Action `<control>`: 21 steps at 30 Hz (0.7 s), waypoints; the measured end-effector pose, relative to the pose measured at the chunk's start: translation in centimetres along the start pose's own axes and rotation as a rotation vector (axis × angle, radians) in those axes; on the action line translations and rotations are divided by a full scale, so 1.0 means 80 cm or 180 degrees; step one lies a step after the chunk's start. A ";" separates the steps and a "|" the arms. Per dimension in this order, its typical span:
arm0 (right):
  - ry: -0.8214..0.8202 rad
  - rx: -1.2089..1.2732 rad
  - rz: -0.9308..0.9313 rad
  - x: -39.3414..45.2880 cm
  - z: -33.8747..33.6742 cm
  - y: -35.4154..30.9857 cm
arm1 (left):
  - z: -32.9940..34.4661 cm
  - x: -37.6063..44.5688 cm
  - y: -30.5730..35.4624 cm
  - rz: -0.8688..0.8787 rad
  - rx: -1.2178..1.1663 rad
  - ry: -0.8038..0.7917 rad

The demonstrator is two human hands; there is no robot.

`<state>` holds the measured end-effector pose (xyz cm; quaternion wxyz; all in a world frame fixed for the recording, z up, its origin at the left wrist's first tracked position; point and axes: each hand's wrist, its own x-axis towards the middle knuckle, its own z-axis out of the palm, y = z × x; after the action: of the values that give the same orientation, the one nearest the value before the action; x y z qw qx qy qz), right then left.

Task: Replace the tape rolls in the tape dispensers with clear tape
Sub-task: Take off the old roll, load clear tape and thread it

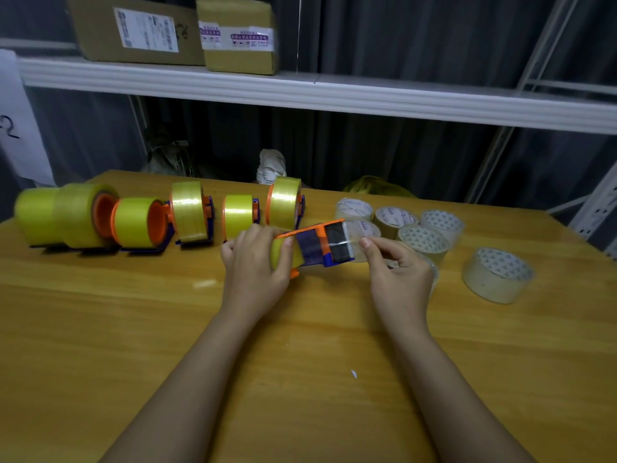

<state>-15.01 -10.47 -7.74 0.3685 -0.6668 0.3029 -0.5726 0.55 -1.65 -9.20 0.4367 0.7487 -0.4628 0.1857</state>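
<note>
Left hand (257,262) grips dispenser (314,245) by its yellow roll; right hand (397,272) pinches its tape end

**Gloss on wood, plastic and film**

The table (100,329) is varnished wood — smooth, with a soft sheen. The dispenser (317,245) looks like hard orange and blue plastic. Yellow tape rolls (133,222) shine glossily; clear tape rolls (497,275) seem translucent film — cores probably cardboard.

A wooden table (133,329) fills the lower frame; a row of yellow tape dispensers (140,222) stands along its upper left edge; clear tape rolls (424,242) cluster at upper right; one roll (497,275) lies apart, further right.
</note>
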 end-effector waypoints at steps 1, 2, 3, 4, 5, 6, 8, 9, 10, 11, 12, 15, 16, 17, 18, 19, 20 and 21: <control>0.0006 -0.0002 -0.0009 0.000 -0.001 0.000 | 0.000 0.000 0.000 0.0020 -0.0013 -0.0024; 0.0015 -0.0011 -0.0019 0.001 -0.001 0.000 | 0.000 0.000 0.000 0.0046 -0.0021 -0.0054; 0.0030 -0.0016 -0.0023 0.002 -0.002 0.001 | 0.000 0.000 -0.001 0.0074 -0.0027 -0.0080; 0.0045 -0.0021 -0.0018 0.002 -0.002 0.001 | 0.000 -0.001 -0.001 0.0097 -0.0038 -0.0101; 0.0063 -0.0032 -0.0018 0.003 -0.003 0.001 | 0.001 -0.001 -0.001 0.0109 -0.0059 -0.0116; 0.0082 -0.0041 -0.0017 0.005 -0.004 0.001 | 0.002 -0.001 0.001 0.0113 -0.0094 -0.0129; 0.0129 -0.0016 0.0010 0.007 -0.005 0.001 | 0.003 0.000 0.003 0.0124 -0.0146 -0.0152; 0.0149 -0.0013 0.0006 0.007 -0.004 0.002 | 0.003 0.000 0.002 0.0132 -0.0141 -0.0156; 0.0172 -0.0056 -0.0037 0.007 -0.004 0.003 | 0.003 0.000 0.002 0.0136 -0.0125 -0.0156; 0.0198 -0.0139 -0.0113 0.007 -0.003 0.004 | 0.003 0.000 0.000 0.0133 -0.0106 -0.0153; 0.0226 -0.0229 -0.0190 0.007 -0.002 0.006 | 0.003 0.000 0.000 0.0125 -0.0094 -0.0152; 0.0309 -0.0318 -0.0318 0.006 -0.002 0.008 | 0.003 -0.003 0.001 0.0106 -0.0111 -0.0157; 0.0337 -0.0321 -0.0349 0.005 -0.002 0.008 | 0.004 -0.003 0.002 0.0102 -0.0108 -0.0151; 0.0354 -0.0321 -0.0369 0.005 -0.003 0.007 | 0.004 -0.004 0.003 0.0102 -0.0098 -0.0140; 0.0356 -0.0290 -0.0362 0.005 -0.004 0.006 | 0.005 -0.004 0.004 0.0106 -0.0093 -0.0127; 0.0344 -0.0214 -0.0309 0.005 -0.004 0.004 | 0.006 -0.004 0.004 0.0108 -0.0099 -0.0119; 0.0324 -0.0113 -0.0214 0.005 -0.005 0.002 | 0.006 -0.004 0.004 0.0104 -0.0113 -0.0114; 0.0305 0.0010 -0.0083 0.006 -0.005 0.001 | 0.006 -0.004 0.004 0.0096 -0.0130 -0.0106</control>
<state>-15.36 -10.98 -7.50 0.3471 -0.6419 0.3106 -0.6091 0.07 -1.98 -9.52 0.4413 0.7356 -0.4849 0.1703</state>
